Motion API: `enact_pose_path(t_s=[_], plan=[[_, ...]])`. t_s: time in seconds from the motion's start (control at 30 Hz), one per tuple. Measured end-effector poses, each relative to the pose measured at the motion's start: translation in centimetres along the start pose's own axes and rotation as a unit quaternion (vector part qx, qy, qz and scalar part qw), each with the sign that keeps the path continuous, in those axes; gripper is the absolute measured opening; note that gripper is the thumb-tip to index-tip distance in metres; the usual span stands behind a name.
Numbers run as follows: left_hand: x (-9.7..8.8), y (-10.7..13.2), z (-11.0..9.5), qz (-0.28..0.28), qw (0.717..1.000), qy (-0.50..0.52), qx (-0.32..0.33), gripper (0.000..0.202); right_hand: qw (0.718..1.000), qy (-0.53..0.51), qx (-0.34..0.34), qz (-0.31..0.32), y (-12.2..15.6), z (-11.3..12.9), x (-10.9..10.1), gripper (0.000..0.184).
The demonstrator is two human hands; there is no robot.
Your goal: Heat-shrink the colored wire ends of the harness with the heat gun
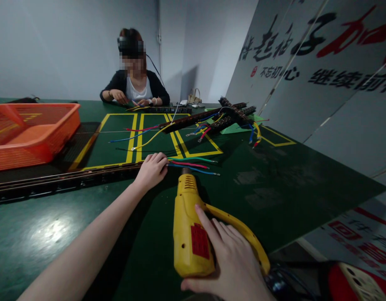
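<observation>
Head view: my right hand (230, 259), grip clenched round the yellow heat gun (189, 225), near centre of the green table (274, 188), nozzle pointing far. My left hand (152, 169), grip pinching the coloured wires (196, 165) at the end of the long terminal strip (61, 182). Orange basket (30, 133) far left; another person (133, 83) seated at the far edge.

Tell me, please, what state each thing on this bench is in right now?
Yellow electric screwdriver: gripped by right hand, tip toward the wires.
Terminal strip: flat on the bench, end held by left hand.
Green, red and blue wires: stick out past the left hand.
Orange basket: upright.
</observation>
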State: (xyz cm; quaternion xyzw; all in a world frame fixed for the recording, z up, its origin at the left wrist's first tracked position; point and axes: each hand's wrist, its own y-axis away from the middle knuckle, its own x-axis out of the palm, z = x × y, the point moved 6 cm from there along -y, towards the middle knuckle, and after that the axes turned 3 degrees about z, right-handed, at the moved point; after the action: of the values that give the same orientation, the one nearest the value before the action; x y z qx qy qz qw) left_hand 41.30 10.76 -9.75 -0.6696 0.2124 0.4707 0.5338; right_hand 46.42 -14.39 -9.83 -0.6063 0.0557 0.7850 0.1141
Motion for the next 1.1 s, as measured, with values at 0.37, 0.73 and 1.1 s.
enact_pose_path(t_s=[0.37, 0.73, 1.1], plan=[[-0.3, 0.1, -0.2, -0.019, 1.0, 0.01, 0.01, 0.017, 0.982, 0.09, 0.08, -0.146, 3.5, -3.2, -2.0, 0.127], [0.0, -0.2, -0.2, -0.008, 1.0, 0.019, 0.0, 0.018, 0.978, 0.094, 0.102, -0.155, 2.6, -1.3, -0.9, 0.126], [-0.1, -1.6, 0.2, 0.054, 0.995, 0.082, -0.008, 0.026, 1.0, -0.005, 0.025, 0.01, -1.5, 3.4, 1.1, 0.132]])
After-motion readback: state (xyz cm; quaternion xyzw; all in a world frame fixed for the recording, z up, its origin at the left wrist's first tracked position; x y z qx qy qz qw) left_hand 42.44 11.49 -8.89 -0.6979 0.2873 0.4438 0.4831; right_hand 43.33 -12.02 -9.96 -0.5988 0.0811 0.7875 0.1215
